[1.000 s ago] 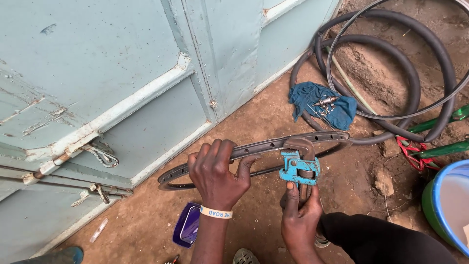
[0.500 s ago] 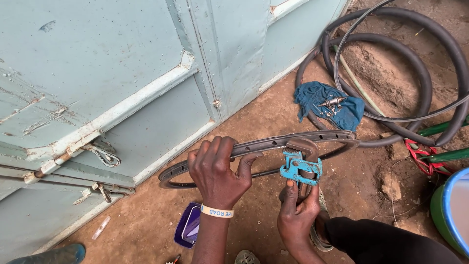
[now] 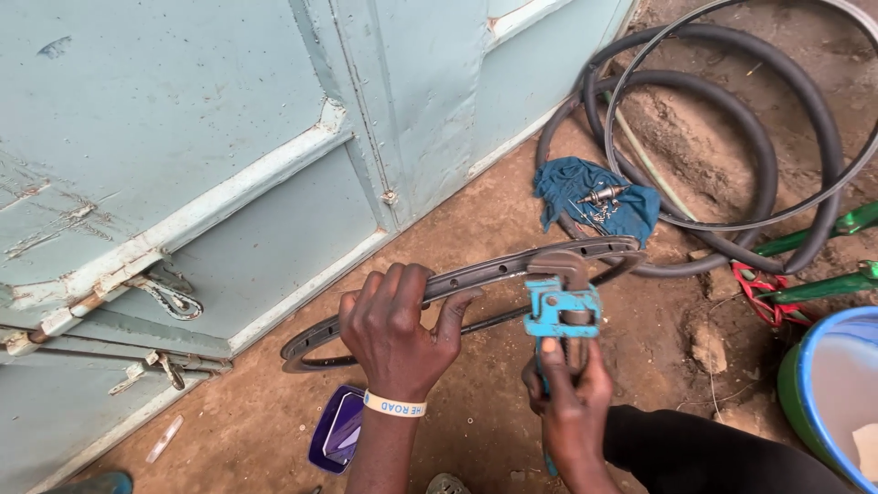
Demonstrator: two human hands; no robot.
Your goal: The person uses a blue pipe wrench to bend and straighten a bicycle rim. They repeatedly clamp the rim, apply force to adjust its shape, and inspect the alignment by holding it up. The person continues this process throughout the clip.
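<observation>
Two hands: both on the same work, the left hand (image 3: 398, 331) on a bent wheel rim (image 3: 476, 279) and the right hand (image 3: 565, 398) on a blue pipe wrench (image 3: 560, 309).
Change since a moment ago: very little; the left hand keeps its grasp on the rim and the right hand keeps the wrench upright, while the view has drifted slightly so the blue basin (image 3: 834, 402) at the right edge shows more of its side.
Left hand grip: closed over the top of the rim, fingers curled across the far edge and thumb hooked over it on the right; a pale wristband (image 3: 393, 405) sits on the wrist.
Right hand grip: wrapped tight around the lower handle of the wrench, thumb pressed up along its front.
Wrench: its rusty brown head sits over the rim's upper edge, just right of the left hand; whether it bites the metal I cannot tell.
Rim position: held low over the dirt ground (image 3: 476, 210), in front of the pale green metal door (image 3: 183, 137).
Rim look: dark, dull metal, narrow, squashed into a long flat oval, with a row of small spoke holes along its band.
Nearby: black tyres (image 3: 732, 137) and a second rim (image 3: 823, 183) lie behind, beside a blue rag (image 3: 572, 187) with small metal parts on it; a dark blue tray (image 3: 337, 428) lies below the left wrist.
</observation>
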